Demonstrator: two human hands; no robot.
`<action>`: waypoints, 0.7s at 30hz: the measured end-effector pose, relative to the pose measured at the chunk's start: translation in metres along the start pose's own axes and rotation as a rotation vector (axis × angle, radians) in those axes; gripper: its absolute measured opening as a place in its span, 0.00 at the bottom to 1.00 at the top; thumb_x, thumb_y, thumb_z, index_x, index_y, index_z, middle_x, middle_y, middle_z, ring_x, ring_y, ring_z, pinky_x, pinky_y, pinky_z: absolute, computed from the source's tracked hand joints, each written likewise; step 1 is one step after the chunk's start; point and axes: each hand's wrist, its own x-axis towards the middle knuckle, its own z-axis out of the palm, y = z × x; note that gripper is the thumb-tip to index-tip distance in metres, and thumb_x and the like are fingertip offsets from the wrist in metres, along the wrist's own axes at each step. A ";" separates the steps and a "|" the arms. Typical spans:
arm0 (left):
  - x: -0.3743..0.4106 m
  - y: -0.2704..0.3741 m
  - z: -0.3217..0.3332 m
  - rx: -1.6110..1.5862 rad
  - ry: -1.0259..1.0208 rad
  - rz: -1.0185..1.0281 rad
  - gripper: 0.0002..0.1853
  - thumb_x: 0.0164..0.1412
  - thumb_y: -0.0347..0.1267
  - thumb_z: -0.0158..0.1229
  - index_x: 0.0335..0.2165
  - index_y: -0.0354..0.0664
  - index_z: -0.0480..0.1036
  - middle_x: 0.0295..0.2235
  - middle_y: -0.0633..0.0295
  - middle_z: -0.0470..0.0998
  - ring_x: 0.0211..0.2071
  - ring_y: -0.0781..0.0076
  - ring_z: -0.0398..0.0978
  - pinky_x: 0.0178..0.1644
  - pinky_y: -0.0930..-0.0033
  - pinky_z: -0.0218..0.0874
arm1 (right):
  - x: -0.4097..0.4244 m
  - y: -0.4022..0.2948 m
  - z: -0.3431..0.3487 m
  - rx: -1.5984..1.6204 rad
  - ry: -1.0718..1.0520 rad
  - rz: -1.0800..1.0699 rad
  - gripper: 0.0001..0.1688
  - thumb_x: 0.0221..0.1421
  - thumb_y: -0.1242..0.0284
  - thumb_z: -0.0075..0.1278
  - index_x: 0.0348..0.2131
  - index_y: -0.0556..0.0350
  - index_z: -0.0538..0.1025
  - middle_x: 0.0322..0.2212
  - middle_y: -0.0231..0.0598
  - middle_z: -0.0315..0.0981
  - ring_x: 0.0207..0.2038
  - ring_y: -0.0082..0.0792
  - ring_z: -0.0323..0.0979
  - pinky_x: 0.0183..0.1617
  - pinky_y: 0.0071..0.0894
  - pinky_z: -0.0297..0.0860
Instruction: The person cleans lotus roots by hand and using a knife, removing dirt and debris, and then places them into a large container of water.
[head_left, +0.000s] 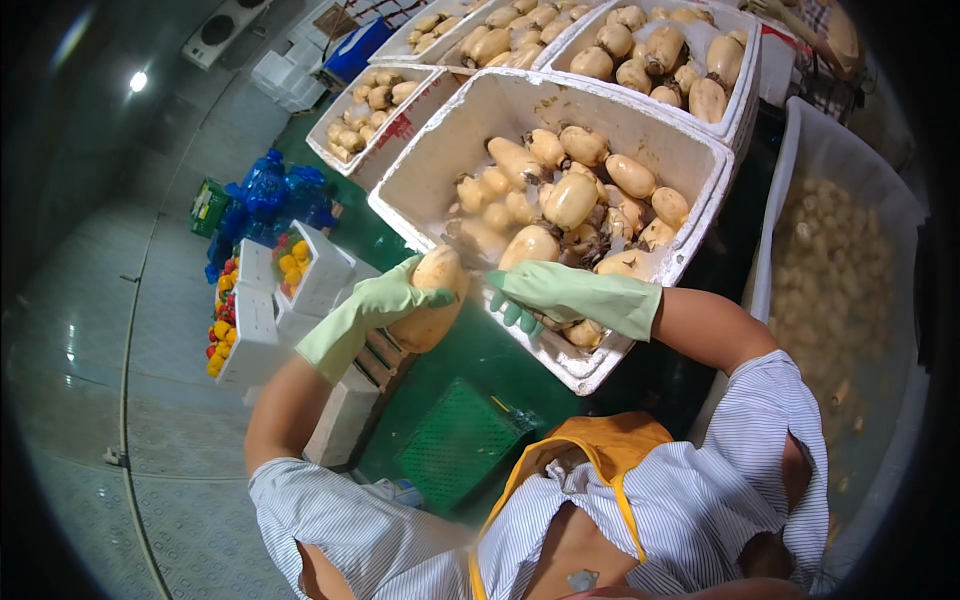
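Observation:
A thick lotus root segment (429, 319) is gripped by my left hand (397, 292), which wears a pale green rubber glove. It is held up beside the near left edge of a white foam box (551, 367). My right hand (551, 292), gloved alike, is over the near side of that box with its fingers curled under. Whether anything is in that palm is hidden. Inside the box lie several cream-coloured lotus roots (571, 201) with dark, ragged joint ends and what looks like ice among them.
More foam boxes of lotus roots (664, 49) stand behind. At right, a large white tub (784, 187) holds many pieces in cloudy water. Left are boxes of bell peppers (294, 262) and blue plastic bags (266, 191). A green crate (461, 442) is below; another person (836, 45) is at upper right.

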 end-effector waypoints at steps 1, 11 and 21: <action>0.001 -0.001 0.000 -0.004 -0.005 0.028 0.49 0.44 0.44 0.72 0.59 0.38 0.58 0.52 0.56 0.71 0.51 0.67 0.70 0.55 0.67 0.61 | -0.004 -0.012 -0.001 0.121 0.013 0.099 0.27 0.66 0.54 0.38 0.39 0.62 0.73 0.27 0.43 0.75 0.20 0.31 0.72 0.25 0.28 0.72; 0.005 -0.019 0.000 0.035 -0.040 0.002 0.51 0.45 0.45 0.72 0.62 0.39 0.55 0.54 0.56 0.69 0.54 0.66 0.68 0.58 0.66 0.59 | -0.033 -0.068 -0.013 0.309 -0.030 0.354 0.26 0.66 0.54 0.35 0.33 0.57 0.74 0.25 0.35 0.72 0.22 0.29 0.68 0.28 0.28 0.68; 0.000 -0.011 0.006 -0.151 -0.080 0.011 0.49 0.46 0.46 0.71 0.61 0.37 0.56 0.52 0.54 0.71 0.52 0.66 0.70 0.56 0.66 0.62 | 0.017 -0.046 -0.008 -0.160 -0.232 0.376 0.30 0.65 0.57 0.28 0.30 0.63 0.72 0.24 0.41 0.73 0.24 0.32 0.72 0.30 0.30 0.70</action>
